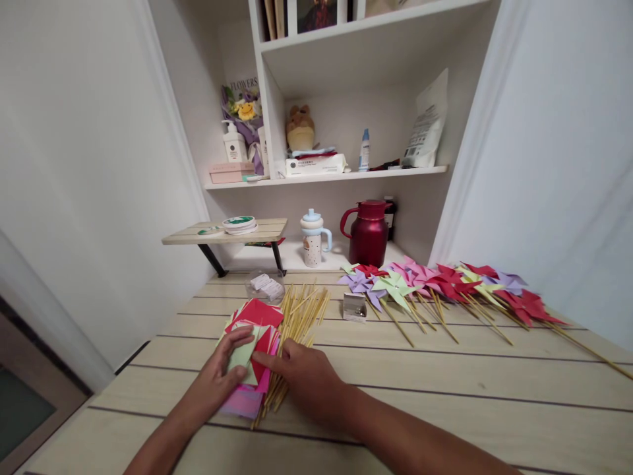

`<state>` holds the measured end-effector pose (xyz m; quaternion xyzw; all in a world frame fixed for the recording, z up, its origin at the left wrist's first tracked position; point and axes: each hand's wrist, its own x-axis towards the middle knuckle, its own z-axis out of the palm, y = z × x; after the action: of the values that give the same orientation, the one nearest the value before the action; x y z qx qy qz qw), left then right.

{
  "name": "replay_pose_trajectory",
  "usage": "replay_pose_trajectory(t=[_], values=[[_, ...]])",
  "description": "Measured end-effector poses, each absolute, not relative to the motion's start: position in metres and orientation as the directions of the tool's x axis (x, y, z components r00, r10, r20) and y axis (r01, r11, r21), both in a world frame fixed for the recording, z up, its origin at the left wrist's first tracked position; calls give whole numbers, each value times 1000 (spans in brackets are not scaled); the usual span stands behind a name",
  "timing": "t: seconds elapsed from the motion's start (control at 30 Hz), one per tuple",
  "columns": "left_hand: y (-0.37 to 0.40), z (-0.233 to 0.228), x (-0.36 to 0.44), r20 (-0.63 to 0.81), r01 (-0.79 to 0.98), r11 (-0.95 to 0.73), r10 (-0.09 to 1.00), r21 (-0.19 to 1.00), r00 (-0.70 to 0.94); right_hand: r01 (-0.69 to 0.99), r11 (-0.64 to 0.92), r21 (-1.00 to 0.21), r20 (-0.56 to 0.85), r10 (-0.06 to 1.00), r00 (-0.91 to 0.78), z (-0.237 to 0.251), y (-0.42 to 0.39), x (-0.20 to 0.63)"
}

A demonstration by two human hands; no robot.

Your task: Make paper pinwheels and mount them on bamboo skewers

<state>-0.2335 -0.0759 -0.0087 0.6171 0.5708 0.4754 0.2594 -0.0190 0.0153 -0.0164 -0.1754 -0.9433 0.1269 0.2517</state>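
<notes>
A stack of coloured paper pieces [256, 315], red, pink, light green and lilac, lies on the wooden table. My left hand [223, 359] rests on the stack with its fingers laid across a light green paper [242, 356]. From the right, my right hand [305, 376] reaches over with its index finger stretched out, touching the red paper edges; its other fingers are curled and partly hidden. Under and beside that hand lies a pile of thin wooden sticks [307, 310]. A small open box [355, 307] with tiny metal-looking pieces sits beyond the sticks.
Several finished paper pinwheels [395, 285] on sticks lie at the right. A clear round container [265, 285] stands behind the papers. Further back are a lidded cup [312, 247], a red jug [368, 237] and a small raised shelf [192, 234].
</notes>
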Motion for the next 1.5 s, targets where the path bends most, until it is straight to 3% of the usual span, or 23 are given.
replay_pose_trajectory(t=[0.33, 0.5, 0.67, 0.8, 0.9, 1.03, 1.1, 1.13, 1.2, 1.23, 1.3, 1.37, 1.5], values=[[-71, -8, -227, 562, 759, -218, 795, 614, -226, 286, 914, -287, 392, 384, -836, -20, 16, -17], [-80, 1, -225, 583, 746, -132, 716, 652, -384, 267, 923, -278, 423, 367, -828, -29, 18, -17], [-87, 17, -224, 603, 740, -112, 666, 663, -440, 272, 938, -215, 425, 341, -839, -33, 19, -17], [-86, 27, -231, 534, 687, -15, 640, 727, -552, 261, 945, -197, 426, 322, -846, -34, 19, -17], [-88, 34, -233, 503, 660, 40, 614, 750, -608, 266, 926, -268, 429, 362, -828, -30, 19, -16], [-93, 44, -221, 665, 767, -24, 515, 641, -540, 135, 857, -498, 524, 421, -741, -15, 16, -11], [-92, 50, -211, 760, 846, -96, 500, 525, -415, 5, 747, -665, 537, 482, -692, -6, 15, -5], [-89, 52, -204, 807, 888, -149, 501, 436, -312, -57, 612, -788, 469, 537, -701, -4, 15, -1], [-79, 56, -187, 866, 940, -257, 495, 226, -73, -149, 206, -967, 243, 578, -779, -3, 18, 13], [-73, 56, -176, 871, 948, -295, 490, 118, 45, -173, 5, -985, 144, 570, -809, -4, 21, 22], [-58, 53, -147, 840, 911, -394, 450, -119, 304, -209, -311, -927, -6, 570, -822, -9, 30, 45], [-45, 46, -113, 784, 841, -462, 395, -281, 479, -225, -517, -826, -138, 572, -808, -13, 43, 70], [-25, 24, -52, 682, 635, -603, 195, -483, 704, -387, -578, -718, -201, 706, -679, -5, 70, 115]])
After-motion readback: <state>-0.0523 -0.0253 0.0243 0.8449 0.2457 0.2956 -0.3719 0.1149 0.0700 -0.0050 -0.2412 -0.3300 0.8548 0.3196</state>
